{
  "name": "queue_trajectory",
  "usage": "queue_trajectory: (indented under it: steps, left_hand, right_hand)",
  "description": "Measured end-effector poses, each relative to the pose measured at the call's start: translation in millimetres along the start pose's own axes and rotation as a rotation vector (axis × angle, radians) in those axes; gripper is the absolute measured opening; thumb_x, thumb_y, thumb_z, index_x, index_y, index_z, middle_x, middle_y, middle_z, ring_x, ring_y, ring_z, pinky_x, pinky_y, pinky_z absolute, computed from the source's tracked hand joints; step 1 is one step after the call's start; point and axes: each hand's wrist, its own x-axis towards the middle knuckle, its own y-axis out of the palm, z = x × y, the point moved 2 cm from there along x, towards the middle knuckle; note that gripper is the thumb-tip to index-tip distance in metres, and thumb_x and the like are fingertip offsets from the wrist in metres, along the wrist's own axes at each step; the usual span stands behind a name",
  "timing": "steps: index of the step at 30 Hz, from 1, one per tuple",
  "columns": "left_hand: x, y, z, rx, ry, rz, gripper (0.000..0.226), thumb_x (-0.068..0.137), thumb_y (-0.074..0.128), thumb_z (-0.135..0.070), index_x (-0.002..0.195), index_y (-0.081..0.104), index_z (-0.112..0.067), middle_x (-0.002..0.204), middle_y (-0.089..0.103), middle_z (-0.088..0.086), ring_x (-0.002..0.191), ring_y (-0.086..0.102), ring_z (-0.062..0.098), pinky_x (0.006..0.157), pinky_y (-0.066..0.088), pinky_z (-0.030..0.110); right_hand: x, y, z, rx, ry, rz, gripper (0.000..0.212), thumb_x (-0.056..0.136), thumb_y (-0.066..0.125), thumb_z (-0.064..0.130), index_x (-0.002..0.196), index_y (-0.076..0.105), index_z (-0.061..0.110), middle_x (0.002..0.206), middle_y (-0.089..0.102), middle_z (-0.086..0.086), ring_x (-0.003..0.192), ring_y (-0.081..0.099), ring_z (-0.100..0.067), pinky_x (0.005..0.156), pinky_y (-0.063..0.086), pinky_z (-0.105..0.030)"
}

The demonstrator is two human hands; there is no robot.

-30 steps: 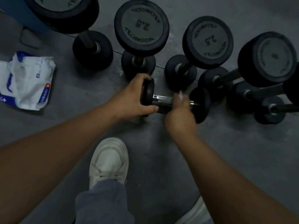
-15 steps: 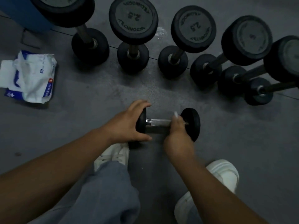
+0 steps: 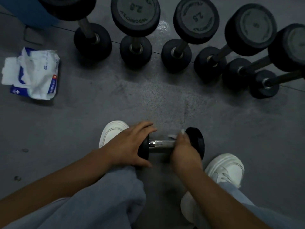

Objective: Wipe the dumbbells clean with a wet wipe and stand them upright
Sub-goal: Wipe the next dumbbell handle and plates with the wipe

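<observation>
- Dumbbell (image 3: pixel 162 143) lies sideways, lower centre of frame.
- Left fingers (image 3: pixel 145 127) cup its left head (image 3: pixel 144 150); right fingers (image 3: pixel 181 138) clamp the wipe (image 3: pixel 172 136) round the handle (image 3: pixel 158 143).
- Rigid, probably light; wet chrome may slip, so I'd hold the rubber.

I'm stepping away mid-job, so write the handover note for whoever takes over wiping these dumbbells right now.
Left hand: grips the left end of the small dumbbell, held sideways low between the shoes.
Right hand: wraps the wet wipe round its handle.
Wipe pack: on the floor, far left.
Done: six dumbbells stand upright in the back row.
Left: finish wiping this one, then stand it up with the rest.
</observation>
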Motion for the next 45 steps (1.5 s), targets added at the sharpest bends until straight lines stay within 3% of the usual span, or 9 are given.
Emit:
queue_trajectory:
  steps: [3,8,14,19,21,28,36,42,45]
  left_hand:
    - [7.2,-8.2,4.3,-0.073,-0.029,-0.012,0.11,0.059,0.07,-0.076,0.151,0.03,-0.028,0.157,0.028,-0.007,0.143,0.026,0.005,0.116,0.026,0.024]
    - [40.3,-66.3,1.8,-0.069,-0.127,-0.408,0.079,0.078,0.058,-0.072,0.14,0.045,-0.025,0.142,0.048,-0.006,0.128,0.045,0.007,0.104,0.041,0.028]
    - [93.8,-89.3,9.4,0.31,-0.05,-0.045,0.119,0.065,0.078,-0.062,0.157,0.013,-0.023,0.164,0.011,-0.003,0.152,0.001,0.019,0.119,0.021,0.042]
    - [119.0,-128.9,32.6,0.169,-0.113,-0.274,0.095,0.071,0.061,-0.073,0.148,0.034,-0.022,0.154,0.035,0.001,0.14,0.036,0.021,0.107,0.041,0.05]
    - [122.6,-126.1,30.5,0.165,-0.042,-0.378,0.083,0.08,0.057,-0.063,0.145,0.04,-0.015,0.152,0.038,0.007,0.137,0.041,0.026,0.107,0.042,0.049]
    - [132.8,-124.9,33.4,0.369,-0.14,-0.206,0.128,0.062,0.086,-0.041,0.157,0.004,-0.02,0.165,-0.001,0.002,0.143,0.03,0.029,0.112,0.031,0.042]
    - [110.2,-107.5,17.5,0.128,-0.073,-0.46,0.084,0.067,0.068,-0.059,0.137,0.047,-0.016,0.14,0.04,0.003,0.125,0.044,0.024,0.102,0.044,0.04]
    - [80.5,-79.3,11.9,0.129,-0.157,-0.158,0.112,0.066,0.08,-0.058,0.154,0.02,-0.022,0.159,0.012,-0.006,0.143,0.026,0.019,0.11,0.035,0.038]
    - [60.9,-64.8,0.7,0.175,-0.121,-0.111,0.114,0.068,0.08,-0.055,0.156,0.015,-0.024,0.161,0.005,-0.01,0.146,0.02,0.015,0.108,0.035,0.034]
  right_hand:
    - [-14.5,10.4,23.8,0.021,-0.201,0.074,0.069,0.1,0.039,0.013,0.156,-0.002,0.022,0.163,-0.005,0.003,0.114,0.06,-0.029,0.089,0.047,-0.039]
    - [47.9,-37.1,28.0,0.163,-0.05,-0.163,0.036,0.102,0.031,0.024,0.137,0.037,0.018,0.129,0.052,-0.009,0.103,0.058,-0.033,0.079,0.045,-0.038]
    - [90.5,-75.8,76.0,0.149,-0.431,-0.082,0.064,0.089,0.049,0.008,0.149,0.027,0.013,0.15,0.032,-0.012,0.117,0.056,-0.035,0.098,0.047,-0.044]
    - [126.6,-106.4,65.8,0.206,-0.097,-0.293,0.051,0.094,0.042,0.006,0.144,0.034,0.012,0.147,0.035,-0.012,0.117,0.055,-0.039,0.093,0.045,-0.039]
    - [121.1,-103.2,91.7,0.202,-0.289,-0.28,0.055,0.093,0.046,0.008,0.145,0.031,0.01,0.152,0.026,-0.013,0.114,0.056,-0.038,0.087,0.047,-0.038]
    - [130.2,-112.5,80.3,0.186,-0.265,-0.352,0.059,0.089,0.041,0.003,0.145,0.029,0.02,0.152,0.026,-0.003,0.103,0.061,-0.04,0.085,0.051,-0.045]
    - [99.0,-90.9,68.6,0.169,-0.235,-0.27,0.074,0.093,0.042,0.006,0.153,0.007,0.03,0.16,0.017,-0.003,0.106,0.062,-0.039,0.087,0.048,-0.043]
    - [74.2,-63.1,41.4,0.217,-0.167,-0.293,0.062,0.099,0.035,0.02,0.15,0.009,0.044,0.153,0.036,-0.003,0.115,0.057,-0.038,0.094,0.042,-0.04]
    - [35.3,-37.2,53.8,0.118,-0.44,-0.145,0.068,0.099,0.045,0.022,0.15,0.008,0.046,0.155,0.028,0.005,0.106,0.061,-0.029,0.083,0.046,-0.039]
